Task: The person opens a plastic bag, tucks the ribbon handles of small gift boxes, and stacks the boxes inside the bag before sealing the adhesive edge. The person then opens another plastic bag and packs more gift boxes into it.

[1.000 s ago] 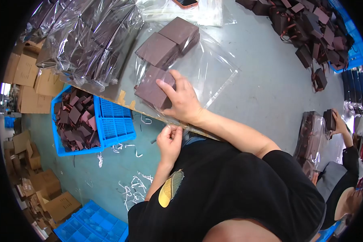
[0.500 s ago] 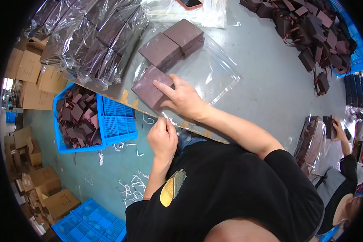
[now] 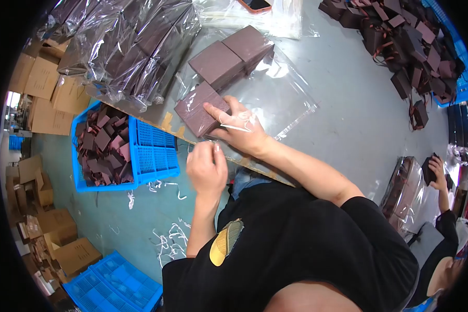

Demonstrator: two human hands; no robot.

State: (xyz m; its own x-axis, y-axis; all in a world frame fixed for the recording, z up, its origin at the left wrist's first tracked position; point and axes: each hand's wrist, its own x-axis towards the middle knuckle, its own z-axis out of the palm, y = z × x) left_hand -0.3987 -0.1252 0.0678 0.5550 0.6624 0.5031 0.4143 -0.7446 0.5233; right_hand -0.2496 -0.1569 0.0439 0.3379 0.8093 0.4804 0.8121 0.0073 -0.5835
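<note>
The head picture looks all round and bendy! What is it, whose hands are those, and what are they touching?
There's no robot here, just a person with bare hands. A camera worn on their head looks down, so you see about what they see.

The right hand rests on a brown box; I can't tell how firm its grip is. The left hand is curled near the edge of the grey table, and I can't see whether it holds anything.

On the table are two more brown boxes, a clear bag around them, a plastic-wrapped stack and a pile of small dark boxes.
</note>
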